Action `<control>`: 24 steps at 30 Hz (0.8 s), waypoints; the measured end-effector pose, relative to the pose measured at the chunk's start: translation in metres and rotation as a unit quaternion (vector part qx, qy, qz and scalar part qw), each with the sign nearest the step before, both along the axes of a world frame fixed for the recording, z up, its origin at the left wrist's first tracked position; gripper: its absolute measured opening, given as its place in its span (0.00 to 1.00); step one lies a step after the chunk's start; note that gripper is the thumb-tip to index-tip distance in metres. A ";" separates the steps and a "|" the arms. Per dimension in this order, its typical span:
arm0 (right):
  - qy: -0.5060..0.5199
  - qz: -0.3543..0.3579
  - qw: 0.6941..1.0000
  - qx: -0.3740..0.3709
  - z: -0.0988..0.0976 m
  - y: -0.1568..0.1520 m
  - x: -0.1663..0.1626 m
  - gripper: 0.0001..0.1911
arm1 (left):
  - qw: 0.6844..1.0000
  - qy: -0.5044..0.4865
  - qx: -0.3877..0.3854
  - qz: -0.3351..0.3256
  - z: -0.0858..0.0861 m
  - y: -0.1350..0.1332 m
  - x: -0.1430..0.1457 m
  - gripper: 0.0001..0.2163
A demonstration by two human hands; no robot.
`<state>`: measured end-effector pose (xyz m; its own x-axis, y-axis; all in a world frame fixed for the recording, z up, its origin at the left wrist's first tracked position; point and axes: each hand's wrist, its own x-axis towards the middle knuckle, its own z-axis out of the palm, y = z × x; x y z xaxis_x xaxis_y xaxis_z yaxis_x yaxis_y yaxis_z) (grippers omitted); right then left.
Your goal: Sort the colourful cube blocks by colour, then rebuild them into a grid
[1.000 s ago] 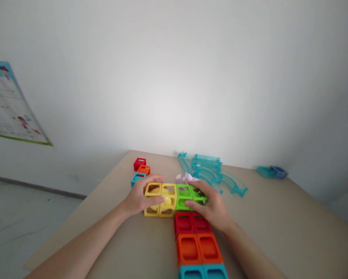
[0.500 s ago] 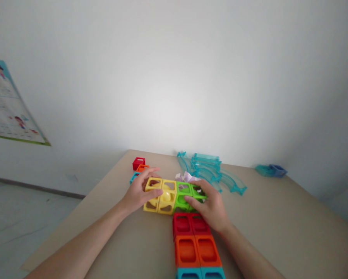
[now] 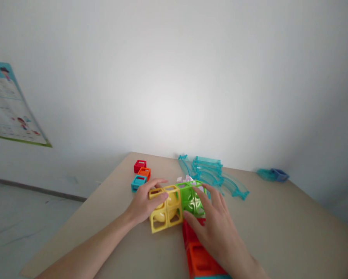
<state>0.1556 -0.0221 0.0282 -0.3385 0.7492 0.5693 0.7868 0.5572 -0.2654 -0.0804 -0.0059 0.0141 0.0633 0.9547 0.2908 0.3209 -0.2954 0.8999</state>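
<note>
A cluster of yellow window-sided cube blocks [image 3: 174, 223] is tilted so its near face shows. My left hand [image 3: 141, 201] is closed round its left end, thumb on the near side. Joined at its right are green cube blocks [image 3: 188, 195]. Over these my right hand [image 3: 220, 226] is bent, fingertips on the top and far side, thumb low near the seam with the red blocks. Red cube blocks [image 3: 189, 234] and orange cube blocks [image 3: 203, 259] run toward me, partly covered by my right hand. A strip of blue block [image 3: 213, 276] shows at the bottom edge.
Loose red [image 3: 140, 166], orange [image 3: 144, 173] and blue [image 3: 138, 182] cubes stand at the back left. Clear teal track pieces [image 3: 211, 172] lie by the wall, with small pale lilac pieces [image 3: 187, 178] before them. A dark blue piece [image 3: 280, 175] sits back right.
The yellow and green blocks have tipped and shifted slightly right and toward me. My right hand has moved nearer, now covering more of the red and orange blocks.
</note>
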 end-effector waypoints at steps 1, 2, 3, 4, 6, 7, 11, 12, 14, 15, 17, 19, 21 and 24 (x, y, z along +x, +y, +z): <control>-0.017 0.001 1.000 -0.009 -0.004 -0.005 0.000 0.30 | 1.000 -0.010 -0.022 -0.019 -0.001 0.000 0.000 0.20; -0.035 0.008 0.999 -0.017 -0.008 -0.009 0.000 0.33 | 0.998 -0.015 -0.045 -0.042 -0.002 0.000 -0.001 0.21; -0.052 0.019 0.998 -0.022 -0.013 -0.012 0.001 0.36 | 0.995 -0.015 -0.067 -0.068 -0.002 -0.001 -0.002 0.23; -0.067 0.031 0.997 -0.025 -0.017 -0.014 0.003 0.38 | 0.991 -0.010 -0.090 -0.094 -0.001 -0.003 -0.004 0.25; -0.095 0.064 0.993 -0.034 -0.020 -0.014 0.007 0.41 | 0.976 -0.002 -0.148 -0.162 0.003 -0.007 -0.008 0.31; -0.106 0.078 0.990 -0.041 -0.020 -0.014 0.009 0.41 | 0.962 0.001 -0.180 -0.204 0.006 -0.010 -0.010 0.34; -0.124 0.087 0.988 -0.038 -0.007 -0.018 0.019 0.37 | 0.937 0.076 -0.216 -0.264 0.011 -0.016 -0.013 0.36; -0.128 0.076 0.988 -0.028 -0.005 -0.021 0.023 0.36 | 0.950 0.116 -0.178 -0.228 0.010 -0.016 -0.012 0.35; -0.143 0.060 0.988 -0.011 -0.004 -0.030 0.035 0.35 | 0.970 0.184 -0.066 -0.143 0.005 -0.013 -0.008 0.32; -0.150 0.056 0.987 -0.007 -0.006 -0.034 0.041 0.35 | 0.971 0.208 -0.009 -0.117 0.003 -0.012 -0.006 0.30; -0.154 0.048 0.987 0.000 -0.014 -0.041 0.053 0.34 | 0.963 0.230 0.063 -0.124 0.000 -0.011 0.002 0.28; -0.146 0.021 0.989 -0.016 -0.026 -0.043 0.059 0.32 | 0.956 0.236 0.081 -0.153 -0.001 -0.014 0.010 0.27; -0.136 -0.033 0.989 -0.040 -0.036 -0.040 0.057 0.29 | 0.954 0.243 0.071 -0.163 0.001 -0.019 0.018 0.26; -0.128 -0.116 0.982 -0.076 -0.042 -0.029 0.044 0.25 | 0.954 0.253 0.053 -0.149 0.004 -0.025 0.023 0.24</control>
<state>0.1994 -0.0509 -0.0141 -0.2657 0.8927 0.3640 0.9398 0.3241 -0.1088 -0.0572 -0.0307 0.0176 0.4854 0.8393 0.2447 0.5940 -0.5220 0.6121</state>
